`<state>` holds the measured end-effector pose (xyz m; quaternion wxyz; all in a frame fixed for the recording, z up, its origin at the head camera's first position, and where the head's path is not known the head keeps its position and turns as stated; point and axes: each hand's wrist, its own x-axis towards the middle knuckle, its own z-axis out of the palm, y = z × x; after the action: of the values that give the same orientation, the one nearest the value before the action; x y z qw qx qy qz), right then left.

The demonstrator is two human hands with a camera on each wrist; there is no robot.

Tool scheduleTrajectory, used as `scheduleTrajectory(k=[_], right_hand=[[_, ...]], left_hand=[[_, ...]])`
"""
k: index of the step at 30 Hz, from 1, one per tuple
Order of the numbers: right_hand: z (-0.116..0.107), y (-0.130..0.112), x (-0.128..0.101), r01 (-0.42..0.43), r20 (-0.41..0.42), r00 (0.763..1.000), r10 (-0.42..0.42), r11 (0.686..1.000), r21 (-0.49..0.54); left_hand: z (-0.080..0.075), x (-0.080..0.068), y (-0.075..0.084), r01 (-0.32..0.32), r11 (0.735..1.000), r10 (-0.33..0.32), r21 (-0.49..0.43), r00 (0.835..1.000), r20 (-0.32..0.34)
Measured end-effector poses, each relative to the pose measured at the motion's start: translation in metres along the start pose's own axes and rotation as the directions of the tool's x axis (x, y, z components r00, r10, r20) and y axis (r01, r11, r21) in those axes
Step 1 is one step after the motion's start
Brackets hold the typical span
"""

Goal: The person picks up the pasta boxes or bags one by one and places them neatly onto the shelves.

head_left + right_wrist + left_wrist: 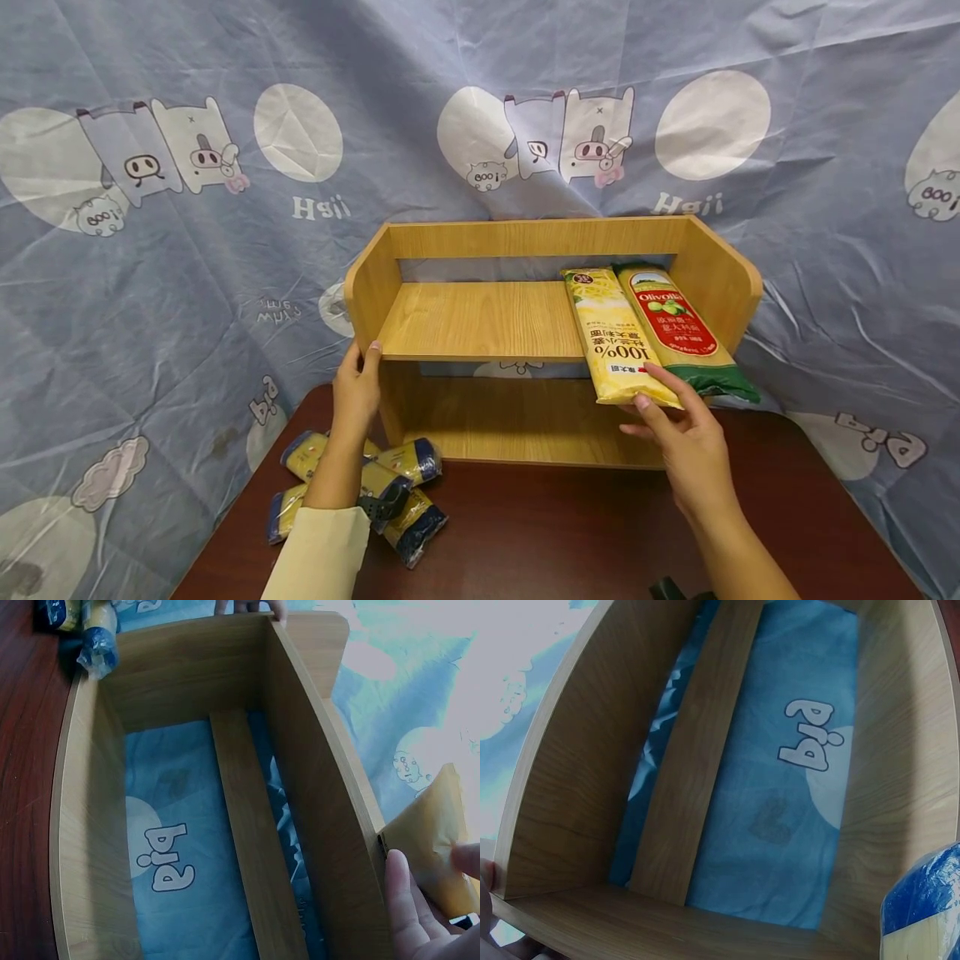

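A light wooden two-tier shelf [480, 321] stands on a dark brown table [562, 533]. On the right of its upper board lie two long pasta packets side by side, a yellow one [611, 333] and a green-and-red one [678, 325], both overhanging the front edge. My right hand [660, 408] pinches the near end of the yellow packet [431, 840], thumb below and fingers [397, 900] at the board's edge. My left hand [363, 367] grips the front edge of the shelf's left side panel [562, 787]. The lower tier holds nothing.
Several blue-and-yellow packets [375, 492] lie in a heap on the table by my left forearm; one [926, 900] shows in the left wrist view, others [82, 630] in the right wrist view. A blue cartoon-print cloth [187, 292] hangs behind and around the table.
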<state>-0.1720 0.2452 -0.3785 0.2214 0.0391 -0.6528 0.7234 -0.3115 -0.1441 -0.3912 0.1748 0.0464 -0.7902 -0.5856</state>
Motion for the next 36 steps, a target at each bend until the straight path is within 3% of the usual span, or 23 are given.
scheduleTrajectory(k=[8,16,22,26,36], right_hand=[[0.003,0.0,0.007,-0.026,-0.027,0.999,0.026,0.999,-0.021],[-0.003,0.001,0.004,-0.007,0.033,0.999,0.007,1.0,-0.002],[-0.009,0.0,-0.001,0.011,0.075,0.997,-0.011,1.0,-0.004],[-0.013,0.0,-0.006,0.027,0.085,0.996,-0.026,1.0,-0.008],[-0.027,-0.001,-0.014,0.051,0.005,0.999,-0.051,0.995,-0.085]], left_hand=[[-0.001,0.0,0.0,0.0,1.0,0.0,-0.005,1.0,0.01],[-0.002,-0.001,0.002,0.012,1.0,-0.012,0.0,1.0,0.018],[-0.007,-0.004,0.003,0.02,0.998,-0.015,-0.054,0.996,0.092],[-0.013,-0.01,-0.001,0.017,0.997,-0.007,-0.074,0.99,0.142],[-0.028,-0.035,-0.012,0.063,0.992,-0.05,-0.106,0.992,0.118]])
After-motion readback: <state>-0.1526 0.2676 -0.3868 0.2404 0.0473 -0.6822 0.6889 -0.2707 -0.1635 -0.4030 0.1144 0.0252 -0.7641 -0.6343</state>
